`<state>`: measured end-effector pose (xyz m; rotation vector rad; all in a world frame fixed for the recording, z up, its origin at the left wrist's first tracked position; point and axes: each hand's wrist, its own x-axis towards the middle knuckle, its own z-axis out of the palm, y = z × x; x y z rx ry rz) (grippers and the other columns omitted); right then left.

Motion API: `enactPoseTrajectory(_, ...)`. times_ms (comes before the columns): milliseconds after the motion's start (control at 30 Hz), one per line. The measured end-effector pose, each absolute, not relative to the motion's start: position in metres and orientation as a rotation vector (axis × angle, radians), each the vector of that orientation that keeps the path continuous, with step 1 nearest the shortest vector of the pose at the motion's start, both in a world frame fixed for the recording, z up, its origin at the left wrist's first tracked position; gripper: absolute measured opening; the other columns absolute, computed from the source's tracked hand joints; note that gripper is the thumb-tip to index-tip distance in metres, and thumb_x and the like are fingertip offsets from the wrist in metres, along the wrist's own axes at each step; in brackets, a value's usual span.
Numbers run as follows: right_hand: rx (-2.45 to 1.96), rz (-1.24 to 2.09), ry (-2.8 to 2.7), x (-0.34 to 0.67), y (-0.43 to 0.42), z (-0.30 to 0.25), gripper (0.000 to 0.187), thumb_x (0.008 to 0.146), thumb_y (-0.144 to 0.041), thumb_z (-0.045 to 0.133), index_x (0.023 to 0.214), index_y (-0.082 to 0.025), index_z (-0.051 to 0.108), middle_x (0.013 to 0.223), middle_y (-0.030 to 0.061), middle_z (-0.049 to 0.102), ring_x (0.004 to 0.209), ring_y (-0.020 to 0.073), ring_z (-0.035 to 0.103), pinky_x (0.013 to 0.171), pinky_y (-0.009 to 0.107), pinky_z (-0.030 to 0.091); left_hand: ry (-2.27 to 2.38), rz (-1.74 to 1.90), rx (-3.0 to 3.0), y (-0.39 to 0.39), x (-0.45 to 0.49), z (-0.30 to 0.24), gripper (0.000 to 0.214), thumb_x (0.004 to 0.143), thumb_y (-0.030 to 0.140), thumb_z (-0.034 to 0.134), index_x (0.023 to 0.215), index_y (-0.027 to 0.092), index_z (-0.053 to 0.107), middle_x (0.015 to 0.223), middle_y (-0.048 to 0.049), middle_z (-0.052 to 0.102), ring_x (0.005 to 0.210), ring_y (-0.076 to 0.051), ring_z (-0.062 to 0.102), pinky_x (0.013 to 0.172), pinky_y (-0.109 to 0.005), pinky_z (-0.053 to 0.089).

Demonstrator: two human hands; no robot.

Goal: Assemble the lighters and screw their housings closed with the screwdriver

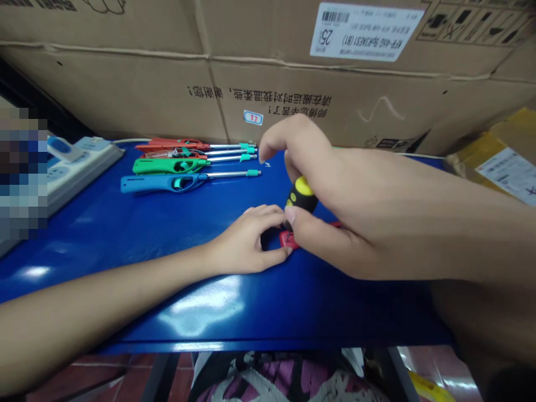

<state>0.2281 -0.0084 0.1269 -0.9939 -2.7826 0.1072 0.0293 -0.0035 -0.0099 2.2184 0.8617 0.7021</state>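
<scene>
A screwdriver [300, 201] with a stubby black-and-yellow handle is tilted in my right hand [335, 206], the thumb pressed to its side and the index finger arched above it. Its thin dark shaft comes down on the end of a red lighter [287, 240] lying on the table. My left hand [247, 240] grips that end between thumb and fingers. Most of the red lighter is hidden under my right hand. Behind my hands lie a blue lighter [161, 183], a green lighter [154, 165] and orange-red lighters [170, 146], their metal barrels pointing right.
A white power strip [79, 167] with a plug runs along the left of the blue table [138, 234]. A large cardboard box [146, 95] walls off the back. Another carton [502, 139] stands at the right. The table's front edge is close to my lap.
</scene>
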Motion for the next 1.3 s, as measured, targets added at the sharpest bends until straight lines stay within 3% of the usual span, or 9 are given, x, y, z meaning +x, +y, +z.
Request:
enactPoseTrajectory(133, -0.995, -0.043, -2.813, 0.2275, -0.0065, 0.1275, 0.038, 0.102, -0.056, 0.039, 0.113, -0.023, 0.055, 0.067, -0.0025, 0.058, 0.051, 0.0128, 0.048, 0.054, 0.027, 0.027, 0.913, 0.677, 2.265, -0.0066, 0.0295, -0.0078, 0.029, 0.087, 0.035, 0.066, 0.111, 0.021, 0.065, 0.117, -0.0088, 0.07, 0.118, -0.031, 0.062, 0.104, -0.05, 0.049)
enactPoseTrajectory(300, -1.018, 0.055, -2.793, 0.2276, -0.0066, 0.1312, 0.021, 0.096, -0.03, 0.044, 0.115, -0.022, 0.05, 0.074, -0.0022, 0.061, 0.053, 0.0126, 0.048, 0.052, 0.028, 0.026, 0.874, 0.668, 2.29, -0.0072, 0.0294, -0.0065, 0.029, 0.089, 0.034, 0.063, 0.113, 0.019, 0.062, 0.113, -0.0101, 0.069, 0.115, -0.031, 0.063, 0.1, -0.049, 0.051)
enactPoseTrajectory(500, -0.966, -0.099, -2.878, 0.2265, -0.0037, 0.1341, 0.028, 0.103, -0.043, 0.039, 0.101, -0.022, 0.057, 0.07, -0.0013, 0.056, 0.054, 0.0122, 0.044, 0.055, 0.028, 0.025, 0.89, 0.655, 2.328, -0.0063, 0.0287, -0.0086, 0.026, 0.09, 0.035, 0.063, 0.11, 0.021, 0.063, 0.118, -0.0106, 0.068, 0.113, -0.03, 0.064, 0.098, -0.049, 0.051)
enactPoseTrajectory(633, -0.876, 0.04, -2.883, 0.2277, -0.0028, 0.1338, 0.022, 0.098, -0.029, 0.042, 0.113, -0.02, 0.055, 0.087, 0.0024, 0.064, 0.065, 0.0143, 0.052, 0.058, 0.028, 0.029, 0.868, 0.661, 2.329, -0.0064, 0.0289, -0.0091, 0.028, 0.09, 0.035, 0.063, 0.113, 0.02, 0.062, 0.115, -0.0103, 0.068, 0.113, -0.03, 0.062, 0.102, -0.05, 0.049)
enactPoseTrajectory(833, -0.913, -0.196, -2.895, 0.2264, -0.0049, 0.1335, 0.029, 0.104, -0.041, 0.036, 0.102, -0.021, 0.058, 0.064, -0.0027, 0.051, 0.052, 0.013, 0.041, 0.055, 0.029, 0.023, 0.882, 0.66, 2.319, -0.0077, 0.0294, -0.0087, 0.025, 0.09, 0.033, 0.062, 0.112, 0.02, 0.062, 0.119, -0.0102, 0.068, 0.115, -0.03, 0.062, 0.102, -0.05, 0.049)
enactPoseTrajectory(967, -0.89, -0.029, -2.868, 0.2274, -0.0048, 0.1331, 0.027, 0.098, -0.029, 0.04, 0.121, -0.02, 0.051, 0.075, -0.0017, 0.06, 0.056, 0.0132, 0.049, 0.055, 0.028, 0.026, 0.869, 0.645, 2.333, -0.0068, 0.0293, -0.008, 0.03, 0.09, 0.035, 0.062, 0.116, 0.019, 0.061, 0.115, -0.0103, 0.067, 0.114, -0.03, 0.062, 0.103, -0.05, 0.048)
enactPoseTrajectory(1100, -0.969, -0.117, -2.871, 0.2274, -0.0036, 0.1331, 0.034, 0.1, -0.046, 0.038, 0.114, -0.02, 0.056, 0.069, -0.0008, 0.059, 0.06, 0.0162, 0.055, 0.057, 0.028, 0.029, 0.877, 0.633, 2.33, -0.0067, 0.0293, -0.0076, 0.028, 0.091, 0.034, 0.062, 0.115, 0.02, 0.062, 0.119, -0.0103, 0.068, 0.115, -0.03, 0.062, 0.103, -0.049, 0.048)
enactPoseTrajectory(1300, -0.98, -0.092, -2.843, 0.2292, -0.0046, 0.1325, 0.031, 0.099, -0.036, 0.039, 0.124, -0.021, 0.05, 0.076, -0.0013, 0.061, 0.055, 0.0133, 0.051, 0.055, 0.028, 0.027, 0.877, 0.681, 2.296, -0.0073, 0.0298, -0.0099, 0.035, 0.087, 0.033, 0.067, 0.118, 0.02, 0.059, 0.115, -0.0092, 0.069, 0.111, -0.029, 0.063, 0.102, -0.049, 0.049)
